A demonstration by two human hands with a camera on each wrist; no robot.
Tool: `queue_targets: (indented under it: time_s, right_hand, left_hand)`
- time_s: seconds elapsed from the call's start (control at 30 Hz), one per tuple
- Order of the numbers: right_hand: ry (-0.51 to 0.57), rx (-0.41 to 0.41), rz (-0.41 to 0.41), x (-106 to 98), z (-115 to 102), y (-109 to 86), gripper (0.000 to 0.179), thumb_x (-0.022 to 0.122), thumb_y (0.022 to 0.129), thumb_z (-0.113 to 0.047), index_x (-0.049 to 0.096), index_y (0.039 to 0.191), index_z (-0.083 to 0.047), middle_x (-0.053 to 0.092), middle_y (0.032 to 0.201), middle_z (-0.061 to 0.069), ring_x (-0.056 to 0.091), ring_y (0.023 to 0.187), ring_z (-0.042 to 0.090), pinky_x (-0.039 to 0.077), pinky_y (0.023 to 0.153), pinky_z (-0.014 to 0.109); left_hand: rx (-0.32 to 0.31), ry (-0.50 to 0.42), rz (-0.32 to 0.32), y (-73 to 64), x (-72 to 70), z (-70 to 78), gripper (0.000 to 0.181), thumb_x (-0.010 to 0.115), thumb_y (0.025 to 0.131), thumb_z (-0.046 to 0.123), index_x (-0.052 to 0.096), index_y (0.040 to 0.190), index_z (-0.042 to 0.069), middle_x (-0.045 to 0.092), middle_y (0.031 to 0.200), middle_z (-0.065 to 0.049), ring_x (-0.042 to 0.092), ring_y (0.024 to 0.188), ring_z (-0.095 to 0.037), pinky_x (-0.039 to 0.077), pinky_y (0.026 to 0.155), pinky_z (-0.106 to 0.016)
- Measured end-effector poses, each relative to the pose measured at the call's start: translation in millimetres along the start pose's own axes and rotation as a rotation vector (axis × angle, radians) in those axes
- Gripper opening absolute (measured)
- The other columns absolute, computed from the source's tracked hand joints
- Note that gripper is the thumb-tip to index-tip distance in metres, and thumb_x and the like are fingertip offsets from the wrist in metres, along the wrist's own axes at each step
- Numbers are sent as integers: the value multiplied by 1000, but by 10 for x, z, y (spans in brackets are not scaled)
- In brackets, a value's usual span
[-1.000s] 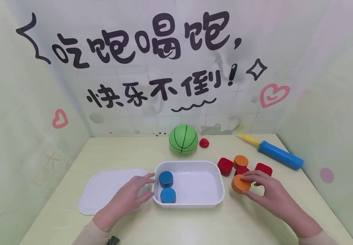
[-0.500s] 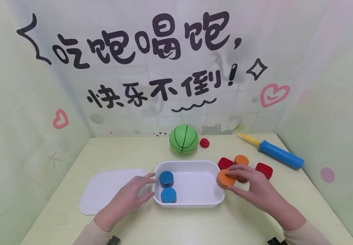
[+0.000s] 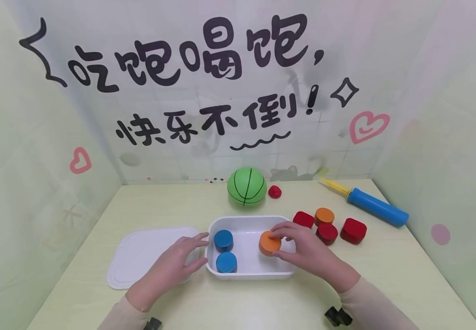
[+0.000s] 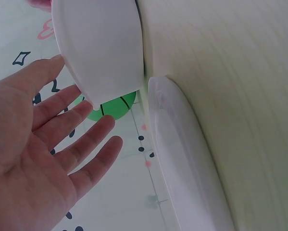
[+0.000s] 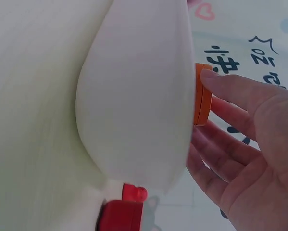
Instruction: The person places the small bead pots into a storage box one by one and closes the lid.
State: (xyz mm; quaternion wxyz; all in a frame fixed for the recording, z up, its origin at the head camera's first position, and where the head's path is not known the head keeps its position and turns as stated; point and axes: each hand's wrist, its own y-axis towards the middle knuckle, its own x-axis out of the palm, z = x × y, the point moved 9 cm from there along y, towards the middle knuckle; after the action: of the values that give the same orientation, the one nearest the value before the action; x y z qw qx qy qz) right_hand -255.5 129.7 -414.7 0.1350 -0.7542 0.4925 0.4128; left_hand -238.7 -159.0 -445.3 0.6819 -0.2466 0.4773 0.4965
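Note:
My right hand [image 3: 304,245] pinches an orange round block [image 3: 269,243] between thumb and fingers, over the right half of a white plastic box [image 3: 258,277]. In the right wrist view the orange block [image 5: 203,94] shows above the box's rim, its lower part hidden behind the wall. Two blue round blocks [image 3: 223,240] stand inside the box along its left end. My left hand [image 3: 172,261] has its fingertips at the box's left rim, fingers extended and spread in the left wrist view. Beneath that forearm and hand lies a flat white lid [image 3: 139,252].
Right of the box sit a second orange round block [image 3: 324,216], a red round block [image 3: 327,233] and two red squarish blocks [image 3: 354,230]. Behind are a green ball [image 3: 246,186], a small red piece [image 3: 274,191] and a blue hand pump [image 3: 378,207] with a yellow nozzle.
My right hand has carried the orange round block leftward from beside the red blocks to over the box. The left hand stays at the left rim.

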Motion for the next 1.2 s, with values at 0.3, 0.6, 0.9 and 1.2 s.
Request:
queue_targets:
  time_s: [0.3,0.6,0.9,1.2]
  right_hand:
    - [7,49,-66,294,-23,308,40,87,84,-18,75,122,-20,70,124,-5,63,117,18,62,94,42]
    - [-34,32,-77,457,-35,528,38,87,84,-18,76,121,-17,74,118,-4,66,110,17,61,93,37]
    - [-13,44,-137,614,-36,670,39,86,84,-13,75,121,-13,74,120,1,67,115,22,58,101,40]
    - [-39,71,-155,686,2,717,38,87,83,-13,76,119,-13,75,119,2,68,113,22,58,102,41]
  left_hand:
    - [-13,-4,-4,9,-2,-4,42,76,95,32,70,134,18,57,153,2,59,133,-26,53,108,-50]
    - [-64,-14,-25,20,4,-17,43,77,94,34,69,135,20,57,153,2,57,137,-27,51,111,-52]
    - [-110,-26,-43,19,15,-52,45,77,94,36,69,136,22,56,154,4,57,138,-26,51,111,-52]
    - [-121,-36,-45,12,34,-69,45,76,94,36,68,136,23,56,154,6,57,137,-25,51,111,-51]
